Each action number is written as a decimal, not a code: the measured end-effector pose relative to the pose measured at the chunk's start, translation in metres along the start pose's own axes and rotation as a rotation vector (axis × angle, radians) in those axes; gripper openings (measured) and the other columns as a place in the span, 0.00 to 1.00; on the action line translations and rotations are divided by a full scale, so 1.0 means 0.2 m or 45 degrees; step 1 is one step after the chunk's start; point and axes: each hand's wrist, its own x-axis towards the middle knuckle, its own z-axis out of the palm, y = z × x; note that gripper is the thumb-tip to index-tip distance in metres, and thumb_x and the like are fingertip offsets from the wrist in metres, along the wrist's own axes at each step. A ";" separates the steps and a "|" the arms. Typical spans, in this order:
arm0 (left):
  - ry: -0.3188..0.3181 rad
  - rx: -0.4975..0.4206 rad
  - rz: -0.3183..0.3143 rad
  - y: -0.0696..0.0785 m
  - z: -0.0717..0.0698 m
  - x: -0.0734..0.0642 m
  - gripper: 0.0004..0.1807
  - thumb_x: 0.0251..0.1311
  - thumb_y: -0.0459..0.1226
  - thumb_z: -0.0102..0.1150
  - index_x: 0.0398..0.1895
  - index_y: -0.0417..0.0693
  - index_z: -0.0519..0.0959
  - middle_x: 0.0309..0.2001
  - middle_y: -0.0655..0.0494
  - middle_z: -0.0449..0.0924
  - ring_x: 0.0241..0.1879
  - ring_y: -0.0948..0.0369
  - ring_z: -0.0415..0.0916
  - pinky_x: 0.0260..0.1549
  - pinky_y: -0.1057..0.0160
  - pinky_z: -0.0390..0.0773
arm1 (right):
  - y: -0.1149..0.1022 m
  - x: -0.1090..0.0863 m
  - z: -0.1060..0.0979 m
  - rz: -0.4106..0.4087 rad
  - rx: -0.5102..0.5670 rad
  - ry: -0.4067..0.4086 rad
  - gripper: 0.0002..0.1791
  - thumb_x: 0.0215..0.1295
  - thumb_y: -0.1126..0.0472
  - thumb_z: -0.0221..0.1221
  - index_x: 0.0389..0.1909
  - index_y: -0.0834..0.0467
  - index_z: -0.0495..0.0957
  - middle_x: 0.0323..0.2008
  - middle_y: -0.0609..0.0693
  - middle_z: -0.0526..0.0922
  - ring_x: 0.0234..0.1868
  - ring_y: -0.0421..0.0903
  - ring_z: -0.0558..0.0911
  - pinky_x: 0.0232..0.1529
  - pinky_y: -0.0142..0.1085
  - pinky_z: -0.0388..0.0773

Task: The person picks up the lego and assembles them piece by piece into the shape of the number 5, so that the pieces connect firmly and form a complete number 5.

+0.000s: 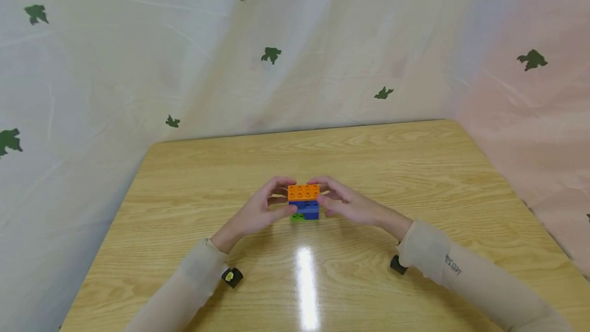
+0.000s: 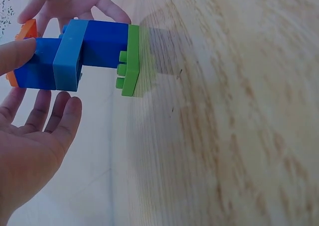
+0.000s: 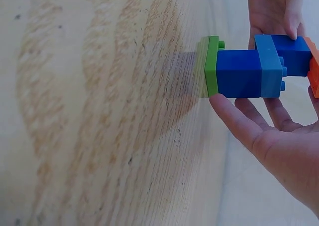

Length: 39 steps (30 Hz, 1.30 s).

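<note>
A tower of toy building blocks stands on the table in front of me. Lowest is a green plate, with a dark blue brick on one side of it. Above come a light blue plate, a second dark blue brick set to the other side, and an orange plate on top. My left hand holds the upper part from the left, its thumb pressed on the upper dark blue brick. From the right, my right hand grips the orange plate's end, its lower fingers spread down toward the green plate.
The wood-grain table reaches back to a pale cloth with dark green leaf shapes. One small black object is by the left cuff, another by the right cuff.
</note>
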 end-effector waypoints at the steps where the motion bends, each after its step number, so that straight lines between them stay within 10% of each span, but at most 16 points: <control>1: 0.000 0.004 -0.002 0.00 0.00 0.00 0.28 0.67 0.32 0.65 0.67 0.43 0.67 0.60 0.51 0.73 0.60 0.51 0.72 0.63 0.48 0.72 | 0.00 0.00 0.00 -0.003 0.002 -0.002 0.25 0.82 0.50 0.47 0.75 0.49 0.59 0.68 0.59 0.66 0.63 0.58 0.75 0.56 0.56 0.79; 23: 0.033 -0.043 -0.161 0.09 -0.03 0.05 0.25 0.68 0.41 0.65 0.66 0.47 0.72 0.55 0.50 0.78 0.51 0.51 0.77 0.52 0.49 0.81 | -0.11 0.02 -0.08 -0.011 0.003 0.058 0.26 0.81 0.51 0.50 0.73 0.57 0.64 0.56 0.61 0.80 0.50 0.57 0.84 0.43 0.51 0.85; 39: 0.138 -0.430 -0.393 0.04 -0.08 0.18 0.31 0.69 0.45 0.64 0.70 0.45 0.68 0.57 0.41 0.74 0.51 0.46 0.80 0.53 0.41 0.80 | -0.09 0.18 -0.16 0.163 0.052 0.158 0.30 0.78 0.40 0.48 0.68 0.56 0.70 0.52 0.58 0.83 0.45 0.58 0.86 0.42 0.51 0.86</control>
